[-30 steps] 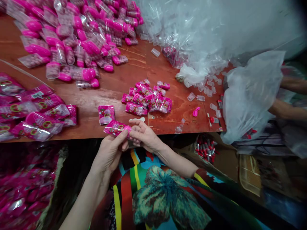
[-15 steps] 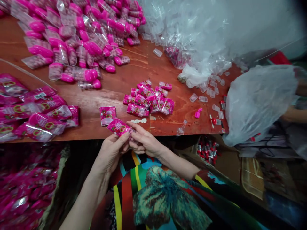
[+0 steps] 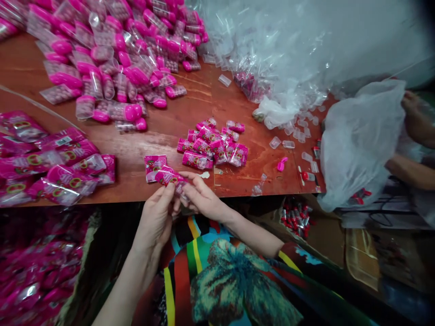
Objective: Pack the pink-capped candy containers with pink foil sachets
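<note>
Close to the table's front edge, a pink printed wrapper is held between my two hands. My left hand pinches its near side with the thumb on top. On the other side, my right hand grips the clear lower end, where the fingers partly hide what is inside. Just behind the held wrapper lies a flat pink wrapper on the table. Farther right sits a small pile of pink wrapped packets.
Pink-capped clear bottles with small balls are heaped at the back left, larger pink packets at the left. A plastic bag stands at the back. Another person's arm is beside a white bag. Boxes of goods lie below the table.
The held wrapper has tilted and bunched slightly between my fingers. At the right, the other person's hand and white bag have shifted. The whole view has moved a little.
</note>
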{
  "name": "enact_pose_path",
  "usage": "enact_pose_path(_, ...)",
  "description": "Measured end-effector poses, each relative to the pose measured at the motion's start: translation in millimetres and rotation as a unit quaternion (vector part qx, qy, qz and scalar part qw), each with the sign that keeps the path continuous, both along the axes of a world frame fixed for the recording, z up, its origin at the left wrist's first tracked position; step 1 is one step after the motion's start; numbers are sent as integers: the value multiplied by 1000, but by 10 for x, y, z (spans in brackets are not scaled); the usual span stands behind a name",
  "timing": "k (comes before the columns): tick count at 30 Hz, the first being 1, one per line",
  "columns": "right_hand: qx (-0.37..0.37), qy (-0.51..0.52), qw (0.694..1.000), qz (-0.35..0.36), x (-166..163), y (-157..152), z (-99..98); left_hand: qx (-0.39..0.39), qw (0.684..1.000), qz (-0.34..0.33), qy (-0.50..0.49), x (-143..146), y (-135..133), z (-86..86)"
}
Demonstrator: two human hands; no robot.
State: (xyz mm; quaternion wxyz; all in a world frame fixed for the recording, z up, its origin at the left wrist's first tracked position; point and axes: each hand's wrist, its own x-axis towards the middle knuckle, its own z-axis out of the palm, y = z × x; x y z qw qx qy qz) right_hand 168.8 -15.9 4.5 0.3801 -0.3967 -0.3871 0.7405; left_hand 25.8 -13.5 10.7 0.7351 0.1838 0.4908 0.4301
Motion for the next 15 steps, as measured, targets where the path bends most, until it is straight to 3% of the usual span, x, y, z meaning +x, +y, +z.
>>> enact_pose_path(4, 12, -9, 999, 35, 94, -82, -105, 18, 999, 30, 33, 4, -17, 7)
enact_pose_path(9, 15, -14, 999, -27, 88, -158, -196, 16, 999, 4, 36, 91, -129, -71)
enact_pose_path(15, -2, 32, 998, -45, 78, -135, -270, 89, 983, -14, 161, 125, -162, -71)
